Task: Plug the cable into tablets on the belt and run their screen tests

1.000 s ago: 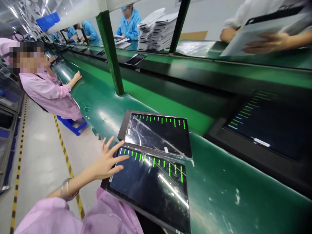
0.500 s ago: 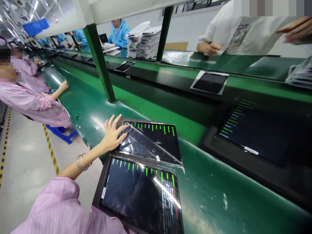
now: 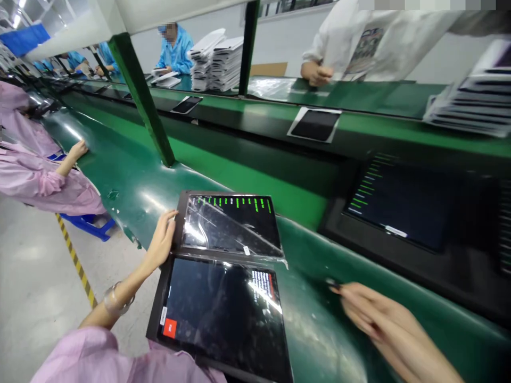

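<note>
Two tablets with dark screens lie one behind the other on the green bench. My left hand [image 3: 160, 243] grips the left edge of the far tablet [image 3: 233, 226], which has a wrinkled clear film and rows of green text and rests in a black tray. Closer to me, the near tablet [image 3: 223, 319] shows a red square at its lower left and small text at its upper right. To the right of both, my right hand [image 3: 377, 319] pinches a small dark object [image 3: 333, 285] above the bench; its kind is too blurred to make out.
A black tray carries another lit tablet [image 3: 399, 207] at right. Flat dark panels [image 3: 315, 125] lie along the line behind. Stacks of white-edged sheets [image 3: 217, 61] stand beyond a green post [image 3: 141, 101]. Co-workers in pink [image 3: 48, 175], blue and white sit or stand around the line.
My left hand has drawn back from the far tablet's screen to its left edge. My right hand has come into view with the small object. The near tablet's green text gave way to a red square.
</note>
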The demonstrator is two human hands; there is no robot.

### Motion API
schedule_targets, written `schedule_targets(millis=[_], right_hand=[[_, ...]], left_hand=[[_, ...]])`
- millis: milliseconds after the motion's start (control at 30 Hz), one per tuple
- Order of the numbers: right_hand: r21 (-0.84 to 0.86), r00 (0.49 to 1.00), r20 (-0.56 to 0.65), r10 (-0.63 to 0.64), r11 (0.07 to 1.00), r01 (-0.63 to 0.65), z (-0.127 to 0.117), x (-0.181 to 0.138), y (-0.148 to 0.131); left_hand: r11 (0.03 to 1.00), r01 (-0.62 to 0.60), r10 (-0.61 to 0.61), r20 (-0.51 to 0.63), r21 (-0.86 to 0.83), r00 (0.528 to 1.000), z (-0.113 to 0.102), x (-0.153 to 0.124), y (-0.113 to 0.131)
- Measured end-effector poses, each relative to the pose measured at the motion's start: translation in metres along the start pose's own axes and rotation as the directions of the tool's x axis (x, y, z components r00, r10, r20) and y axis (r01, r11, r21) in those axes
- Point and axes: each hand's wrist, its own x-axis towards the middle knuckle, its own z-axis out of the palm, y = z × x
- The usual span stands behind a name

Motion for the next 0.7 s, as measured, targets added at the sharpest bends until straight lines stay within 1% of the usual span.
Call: schedule_targets(millis=[33, 67, 100, 167, 233, 300, 400, 567, 700], right_hand=[[0.017, 0.994, 0.096, 0.041, 0.999, -0.043, 0.008, 0.004, -0.001], [-0.001, 0.980, 0.188, 0.061, 0.998, -0.062, 0.017, 0.008, -0.003], [-0.018, 0.966, 0.251, 0.063, 0.998, -0.060, 0.024, 0.011, -0.005], [-0.053, 0.954, 0.296, 0.059, 0.998, -0.045, 0.035, 0.014, -0.007], [-0.073, 0.939, 0.338, 0.056, 0.997, -0.033, 0.040, 0.013, -0.008], [-0.060, 0.930, 0.364, 0.061, 0.997, -0.042, 0.040, 0.010, -0.007], [-0.026, 0.926, 0.373, 0.057, 0.998, -0.051, 0.039, 0.008, -0.008], [-0.026, 0.924, 0.382, 0.034, 0.999, -0.026, 0.040, 0.009, -0.012], [0.002, 0.919, 0.394, 0.015, 1.000, -0.017, 0.039, 0.011, -0.009]], left_hand=[[0.996, 0.063, -0.064, -0.018, -0.067, 0.998, -0.004, -0.016, -0.003], [0.983, 0.135, -0.140, -0.033, -0.128, 0.990, -0.008, -0.035, -0.004], [0.966, 0.193, -0.205, -0.056, -0.171, 0.977, -0.012, -0.054, -0.005], [0.940, 0.279, -0.302, -0.098, -0.199, 0.948, -0.018, -0.092, -0.003], [0.932, 0.336, -0.352, -0.120, -0.134, 0.928, -0.023, -0.122, 0.003], [0.928, 0.370, -0.374, -0.126, -0.049, 0.919, -0.025, -0.141, 0.010], [0.925, 0.380, -0.378, -0.140, -0.010, 0.915, -0.023, -0.151, 0.018], [0.925, 0.375, -0.359, -0.187, 0.059, 0.914, -0.017, -0.147, 0.027], [0.923, 0.371, -0.342, -0.222, 0.103, 0.913, -0.017, -0.147, 0.032]])
